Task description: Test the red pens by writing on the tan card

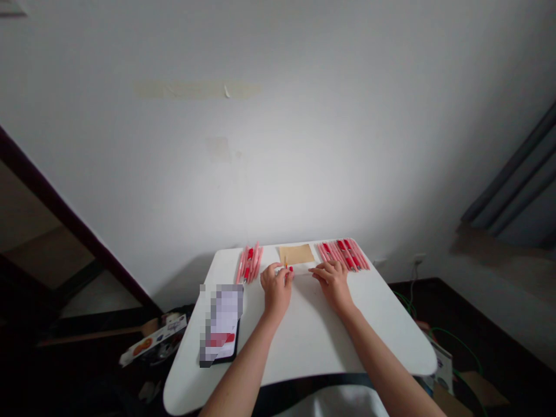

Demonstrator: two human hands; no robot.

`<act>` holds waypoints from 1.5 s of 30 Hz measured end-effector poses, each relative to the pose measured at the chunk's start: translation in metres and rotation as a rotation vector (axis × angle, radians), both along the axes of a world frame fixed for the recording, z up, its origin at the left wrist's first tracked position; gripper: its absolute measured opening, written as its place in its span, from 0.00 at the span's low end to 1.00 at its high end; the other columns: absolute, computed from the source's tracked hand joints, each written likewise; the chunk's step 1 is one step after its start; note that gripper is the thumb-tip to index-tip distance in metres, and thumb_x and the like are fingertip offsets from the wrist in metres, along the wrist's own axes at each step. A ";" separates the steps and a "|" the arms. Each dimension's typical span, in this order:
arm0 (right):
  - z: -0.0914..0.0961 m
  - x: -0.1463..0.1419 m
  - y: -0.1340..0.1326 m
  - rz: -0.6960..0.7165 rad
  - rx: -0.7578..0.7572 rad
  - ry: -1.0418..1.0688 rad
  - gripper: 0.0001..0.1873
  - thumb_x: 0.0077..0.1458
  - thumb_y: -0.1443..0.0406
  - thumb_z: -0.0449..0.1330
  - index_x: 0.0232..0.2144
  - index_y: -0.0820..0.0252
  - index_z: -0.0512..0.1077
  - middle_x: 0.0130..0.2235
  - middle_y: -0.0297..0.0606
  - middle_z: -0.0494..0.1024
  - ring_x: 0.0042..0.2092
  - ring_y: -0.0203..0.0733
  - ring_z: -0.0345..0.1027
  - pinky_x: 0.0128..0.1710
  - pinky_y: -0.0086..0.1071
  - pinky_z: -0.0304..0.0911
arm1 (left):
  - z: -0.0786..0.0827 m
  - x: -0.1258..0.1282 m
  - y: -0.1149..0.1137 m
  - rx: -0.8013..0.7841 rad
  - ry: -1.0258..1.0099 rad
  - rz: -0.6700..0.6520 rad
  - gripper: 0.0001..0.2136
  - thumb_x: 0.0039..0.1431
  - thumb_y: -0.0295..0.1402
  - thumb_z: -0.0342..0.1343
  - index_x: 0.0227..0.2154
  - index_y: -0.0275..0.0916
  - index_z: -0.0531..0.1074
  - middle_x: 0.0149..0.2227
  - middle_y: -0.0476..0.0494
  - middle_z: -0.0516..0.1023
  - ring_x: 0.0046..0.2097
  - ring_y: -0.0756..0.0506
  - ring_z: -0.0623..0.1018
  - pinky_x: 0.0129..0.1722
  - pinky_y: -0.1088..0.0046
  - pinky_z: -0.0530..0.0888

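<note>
My left hand (277, 286), its fingers closed, pinches a small red piece (291, 269) near the back of the white table (313, 336). A thin orange tip (285, 262) sticks up by those fingers. My right hand (333, 282) is closed at the fingertips around the far end of a thin pale strip (302, 270), which looks clear or whitish and spans the gap between both hands. Its exact kind is too small to tell. Just behind the hands lies a tan piece of paper (297, 253).
Pink and red pens lie in a group at the back left (249, 263) and a larger row of pens (343, 255) at the back right. A phone (223, 324) with a blurred screen rests at the table's left. The wall (278, 145) rises behind the table.
</note>
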State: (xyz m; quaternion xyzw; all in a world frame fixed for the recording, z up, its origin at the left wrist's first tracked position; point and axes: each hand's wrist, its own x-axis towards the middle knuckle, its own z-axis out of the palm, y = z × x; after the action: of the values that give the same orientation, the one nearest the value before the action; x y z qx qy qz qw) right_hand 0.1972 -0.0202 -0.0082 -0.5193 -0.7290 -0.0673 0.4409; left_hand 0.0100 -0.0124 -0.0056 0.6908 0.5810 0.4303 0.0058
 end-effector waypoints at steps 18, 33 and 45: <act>-0.001 0.000 0.000 0.000 0.009 -0.015 0.10 0.58 0.64 0.59 0.40 0.44 0.78 0.37 0.35 0.78 0.44 0.45 0.61 0.50 0.44 0.50 | 0.001 0.000 0.000 0.007 0.001 -0.008 0.08 0.59 0.38 0.53 0.35 0.43 0.76 0.45 0.41 0.71 0.49 0.41 0.69 0.51 0.58 0.65; -0.002 0.001 0.000 -0.002 -0.012 -0.045 0.10 0.58 0.64 0.59 0.40 0.44 0.78 0.37 0.34 0.78 0.45 0.45 0.62 0.51 0.45 0.50 | 0.006 0.001 -0.002 0.007 -0.024 -0.053 0.05 0.56 0.30 0.55 0.30 0.43 0.76 0.45 0.43 0.71 0.49 0.43 0.69 0.51 0.60 0.65; 0.000 0.000 0.000 0.026 0.001 -0.023 0.10 0.58 0.64 0.59 0.39 0.43 0.78 0.37 0.35 0.78 0.44 0.45 0.61 0.51 0.46 0.50 | 0.000 0.002 0.000 -0.020 0.029 -0.035 0.06 0.56 0.34 0.56 0.32 0.45 0.78 0.47 0.41 0.72 0.52 0.40 0.68 0.53 0.54 0.64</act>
State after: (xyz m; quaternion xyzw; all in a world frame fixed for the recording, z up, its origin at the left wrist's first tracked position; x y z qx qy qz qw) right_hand 0.1972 -0.0203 -0.0080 -0.5086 -0.7408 -0.0679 0.4335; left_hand 0.0121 -0.0124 -0.0056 0.7069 0.5731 0.4144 0.0119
